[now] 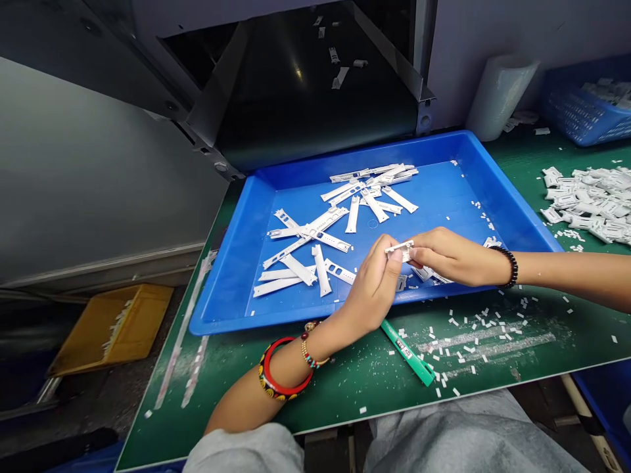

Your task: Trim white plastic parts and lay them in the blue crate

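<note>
Over the near side of the blue tray, my left hand is closed on a small white plastic part, its fingers and thumb around it. From the right, my right hand pinches the other end of the same part. Fingers hide some of its surface. Long white plastic strips with slots lie scattered and crossed in the tray. A few more white pieces rest partly hidden beneath my hands. On the table in front of the tray is a green tool handle, its far end hidden behind my left hand.
A dark conveyor belt carrying several white pieces ends above the tray's back. White parts are heaped on the green table at right, near a blue basket and a roll. A yellow bin stands lower left.
</note>
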The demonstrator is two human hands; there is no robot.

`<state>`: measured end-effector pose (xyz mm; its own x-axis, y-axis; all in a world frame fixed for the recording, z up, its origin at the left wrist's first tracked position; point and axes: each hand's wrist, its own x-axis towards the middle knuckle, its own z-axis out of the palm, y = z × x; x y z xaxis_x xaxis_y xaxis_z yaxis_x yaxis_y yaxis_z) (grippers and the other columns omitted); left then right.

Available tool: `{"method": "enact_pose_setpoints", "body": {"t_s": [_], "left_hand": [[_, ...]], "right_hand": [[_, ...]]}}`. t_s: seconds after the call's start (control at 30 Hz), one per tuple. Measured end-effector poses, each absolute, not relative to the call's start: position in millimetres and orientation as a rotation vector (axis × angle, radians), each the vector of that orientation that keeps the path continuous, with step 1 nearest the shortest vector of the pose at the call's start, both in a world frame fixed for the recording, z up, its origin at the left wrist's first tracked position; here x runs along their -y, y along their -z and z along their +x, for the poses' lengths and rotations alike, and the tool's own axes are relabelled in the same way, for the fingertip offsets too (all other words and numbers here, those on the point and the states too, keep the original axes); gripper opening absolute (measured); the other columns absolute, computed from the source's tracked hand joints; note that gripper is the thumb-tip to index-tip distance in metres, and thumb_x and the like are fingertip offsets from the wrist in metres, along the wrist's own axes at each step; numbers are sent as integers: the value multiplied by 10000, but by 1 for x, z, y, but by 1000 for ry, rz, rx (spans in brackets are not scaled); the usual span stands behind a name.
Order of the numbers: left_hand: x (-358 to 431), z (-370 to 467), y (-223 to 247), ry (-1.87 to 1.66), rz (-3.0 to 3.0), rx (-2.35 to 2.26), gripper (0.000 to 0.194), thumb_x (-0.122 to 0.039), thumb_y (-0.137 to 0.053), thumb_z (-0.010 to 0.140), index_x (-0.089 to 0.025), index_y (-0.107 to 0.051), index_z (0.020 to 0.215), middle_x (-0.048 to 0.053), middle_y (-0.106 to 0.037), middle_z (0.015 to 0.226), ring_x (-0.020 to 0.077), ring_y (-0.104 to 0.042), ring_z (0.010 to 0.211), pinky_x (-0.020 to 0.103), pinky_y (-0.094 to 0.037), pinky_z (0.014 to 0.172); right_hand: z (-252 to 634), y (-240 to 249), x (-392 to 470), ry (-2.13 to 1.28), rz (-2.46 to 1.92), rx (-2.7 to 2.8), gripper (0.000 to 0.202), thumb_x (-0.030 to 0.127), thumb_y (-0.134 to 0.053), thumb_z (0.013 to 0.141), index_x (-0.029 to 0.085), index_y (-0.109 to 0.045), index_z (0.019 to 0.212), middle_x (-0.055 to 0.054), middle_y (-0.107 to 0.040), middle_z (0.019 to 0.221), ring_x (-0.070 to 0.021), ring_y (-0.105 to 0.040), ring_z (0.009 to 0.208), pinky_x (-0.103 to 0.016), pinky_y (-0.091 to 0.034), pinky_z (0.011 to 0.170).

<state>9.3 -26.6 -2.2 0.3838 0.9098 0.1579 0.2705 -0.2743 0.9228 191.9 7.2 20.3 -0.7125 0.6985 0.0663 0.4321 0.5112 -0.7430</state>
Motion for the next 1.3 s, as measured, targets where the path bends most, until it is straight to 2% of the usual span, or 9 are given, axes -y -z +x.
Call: {"method": "enact_pose_setpoints", "body": {"t_s": [0.17, 0.33, 0.43, 0.57, 0.63, 0.7, 0.9, 1.03, 1.3], "left_hand": [[29, 9, 1, -875, 1901, -1028, 242, -337, -343, 1001, -225, -405, 797, 7, -442, 797, 177, -437, 755, 335, -365, 724], [23, 7, 7, -1005, 1610, -891, 268, -387, -387, 981, -207, -457, 795, -5, -438, 736, 151, -426, 682, 314, -371, 659], [17, 9, 7, -1103, 1290, -796, 194, -388, -486, 910, -199, -493, 869, -2, -504, 768, 121, -457, 618, 274, -385, 566], [13, 11, 3, -1191, 1068, -802, 251, -231, -550, 784, -205, -525, 1032, 24, -582, 950, 85, -499, 578, 225, -373, 475], [12, 11, 1, -1212, 988, -845, 257, -185, -547, 733, -194, -545, 989, 19, -575, 925, 72, -493, 575, 201, -371, 465], [11, 10, 1, -1206, 923, -881, 205, -168, -549, 694, -178, -556, 899, 12, -557, 888, 61, -488, 585, 183, -386, 478], [9, 10, 1, -1154, 871, -866, 146, -218, -608, 678, -174, -518, 784, -5, -527, 850, 59, -492, 599, 171, -396, 469], [10, 11, 2, -1148, 878, -884, 220, -260, -660, 710, -185, -497, 836, -6, -532, 876, 75, -517, 657, 178, -413, 501], [11, 10, 6, -887, 1356, -989, 362, -398, -703, 797, -185, -556, 1050, 21, -592, 942, 136, -547, 778, 259, -470, 696]], "right_hand": [[191, -18, -6, -1014, -969, 2466, 277, 250, -323, 922, 215, -333, 647, 24, -393, 579, -107, -298, 546, -286, -242, 579], [198, -31, -10, -1183, -840, 2320, 309, 223, -293, 918, 229, -278, 609, 36, -312, 571, -110, -271, 545, -273, -282, 575], [207, -50, -6, -1275, -807, 2349, 339, 217, -288, 955, 210, -384, 630, 24, -411, 603, -111, -350, 566, -262, -342, 610], [219, -72, -1, -1612, -588, 2790, 278, 282, -444, 987, 130, -676, 970, -65, -699, 893, -144, -602, 752, -272, -448, 731], [223, -74, -10, -1624, -574, 2854, 326, 324, -539, 967, 117, -662, 1187, -103, -715, 1094, -177, -650, 902, -288, -479, 806], [224, -65, -27, -1509, -642, 2846, 377, 343, -578, 950, 136, -641, 1259, -100, -700, 1176, -189, -652, 975, -299, -489, 846], [204, 8, -69, -761, -1050, 2920, 272, 199, -586, 912, 134, -676, 1159, -139, -663, 1157, -220, -622, 937, -338, -470, 781], [197, 24, -66, -717, -1043, 2860, 145, 129, -596, 864, 134, -702, 963, -104, -647, 1006, -164, -583, 773, -319, -458, 711], [195, -25, -30, -796, -823, 1999, 181, 353, -694, 872, 183, -732, 922, -54, -691, 967, -143, -633, 817, -297, -536, 716]]}}
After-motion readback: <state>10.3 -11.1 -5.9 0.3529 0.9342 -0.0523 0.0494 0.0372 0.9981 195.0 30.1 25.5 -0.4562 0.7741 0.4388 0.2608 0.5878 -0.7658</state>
